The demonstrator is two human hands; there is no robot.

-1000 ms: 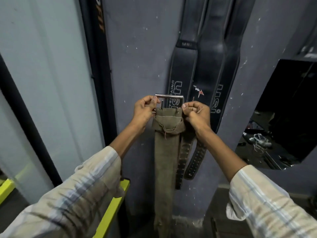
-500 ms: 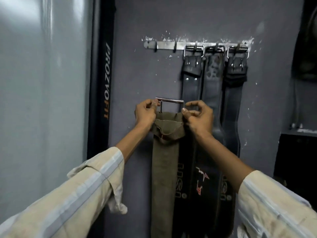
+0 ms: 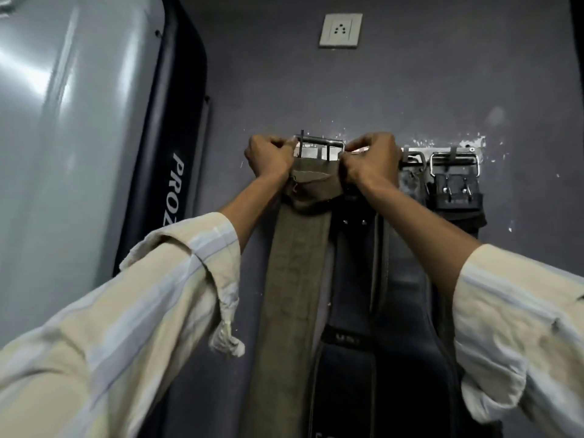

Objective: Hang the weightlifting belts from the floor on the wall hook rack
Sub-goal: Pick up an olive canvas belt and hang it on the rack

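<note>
A: Which step is this?

B: The hanging itself, I'd say. The olive belt (image 3: pixel 294 248) is raised to the wall hook rack (image 3: pixel 442 150), its metal buckle (image 3: pixel 319 150) level with the rail. The left hand (image 3: pixel 268 156) grips the buckle's left end with curled fingers, and the right hand (image 3: pixel 369 162) pinches the right end, its knuckles covering that stretch of the rack.

A: Is it on a hook yet?

B: I cannot tell. A dark peg stands up at the buckle's upper left corner, but whether the frame has passed over it is hidden behind the left hand. The strap hangs straight down the grey wall (image 3: pixel 410 90), just beside the black belts (image 3: pixel 395 279) already hung to its right (one of those buckles sits plainly over its hook at the rack's far end).

A: And the next move?

B: Judging from here, the buckle frame needs lifting slightly, the opening set over a free hook, then lowering until the hook takes the weight. Both hands should let go only once it holds. The belt looks heavy and limp, so a half-caught buckle could slip off and drop.

A: Anything else nearby?

B: A wall socket (image 3: pixel 340 30) above, and a tall grey panel (image 3: pixel 79 121) with lettering on the left.
</note>
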